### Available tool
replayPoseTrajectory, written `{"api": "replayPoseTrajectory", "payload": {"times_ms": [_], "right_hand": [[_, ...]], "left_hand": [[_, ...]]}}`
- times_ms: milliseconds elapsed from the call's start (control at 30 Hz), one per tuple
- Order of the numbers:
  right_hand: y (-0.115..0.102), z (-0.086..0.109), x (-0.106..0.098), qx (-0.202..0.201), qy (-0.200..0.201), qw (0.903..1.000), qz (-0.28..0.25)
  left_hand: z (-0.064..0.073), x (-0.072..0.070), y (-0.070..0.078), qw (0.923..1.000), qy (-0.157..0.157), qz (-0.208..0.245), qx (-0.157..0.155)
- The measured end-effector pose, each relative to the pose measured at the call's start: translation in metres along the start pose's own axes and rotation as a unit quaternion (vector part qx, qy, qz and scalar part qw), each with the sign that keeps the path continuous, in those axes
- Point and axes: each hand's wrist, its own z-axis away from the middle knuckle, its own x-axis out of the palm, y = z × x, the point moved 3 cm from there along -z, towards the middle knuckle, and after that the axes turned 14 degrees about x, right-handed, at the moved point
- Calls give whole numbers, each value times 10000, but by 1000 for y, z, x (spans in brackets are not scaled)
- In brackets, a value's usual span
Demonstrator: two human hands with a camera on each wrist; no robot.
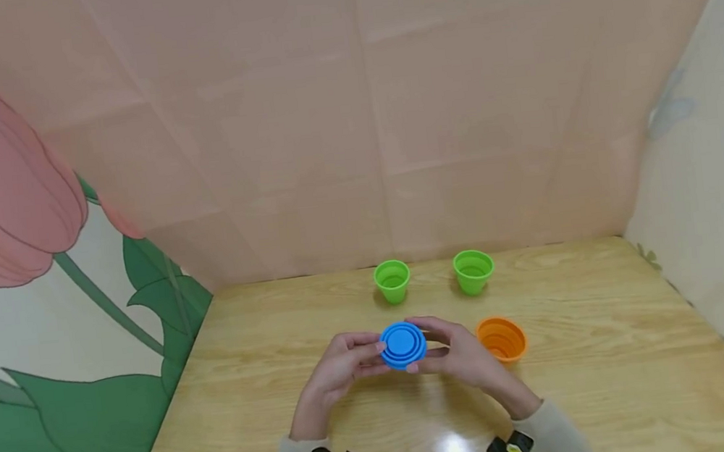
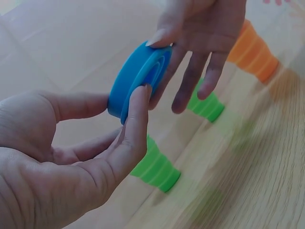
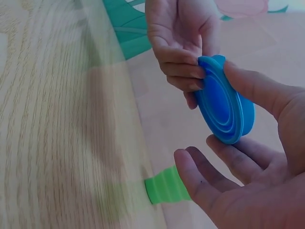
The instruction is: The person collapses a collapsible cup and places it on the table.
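Note:
A blue collapsible cup [image 1: 402,344], folded into a flat ringed disc, is held up between both hands above the table. My left hand [image 1: 339,368] pinches its left edge with thumb and fingers. On the opposite edge, the thumb and a finger of my right hand [image 1: 462,354] grip the rim. In the left wrist view the folded cup [image 2: 138,78] is seen nearly edge-on, tilted. From the right wrist view, its nested rings [image 3: 219,100] face the table side, and the other fingers of the right hand [image 3: 267,176] spread below it.
Two green ringed cups [image 1: 393,281] [image 1: 474,272] stand extended at the back of the wooden table [image 1: 268,337]. An orange ringed cup [image 1: 502,340] stands just right of my right hand. A pinkish sheet [image 1: 302,152] hangs behind the table, with flower-patterned panels at both sides.

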Motion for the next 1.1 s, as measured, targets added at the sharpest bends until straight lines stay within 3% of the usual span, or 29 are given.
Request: {"api": "replayPoseTrajectory", "payload": {"times_ms": [400, 767, 1100], "right_hand": [[1, 1, 2, 103, 257, 9996, 50], [-6, 3, -1, 513, 578, 9970, 65], [-11, 7, 0, 824, 402, 9957, -100]], "left_hand": [[4, 0, 3, 9999, -144, -34, -75], [5, -2, 7, 9939, -623, -707, 573], [2, 1, 7, 9830, -517, -1395, 1077]]}}
